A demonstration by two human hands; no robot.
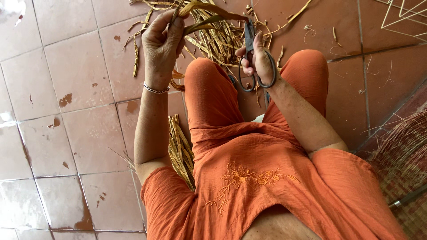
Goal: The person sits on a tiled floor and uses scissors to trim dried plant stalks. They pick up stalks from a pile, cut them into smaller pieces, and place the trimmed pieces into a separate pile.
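We see a bunch of dried, straw-yellow leaf strips [209, 18], tan going to olive in places. The dark grey metal scissors [253, 58] have blackish looped handles. A silver chain bracelet [155, 90] glints pale. The loose orange cloth tunic [267, 186] carries golden-orange flower embroidery on plain fabric, and the trousers match it. The reddish-brown tiled floor [66, 133] shows darker chipped patches and pale grout lines.

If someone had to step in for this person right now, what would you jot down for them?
Left hand: closed on a bunch of dried leaf strips, held up over the knees.
Right hand: holds dark scissors, blades at the strips.
Pile of strips lies on the tiled floor ahead; a bundle by the left thigh.
Done: scraps lie scattered.
Left: the held bunch is still uncut.
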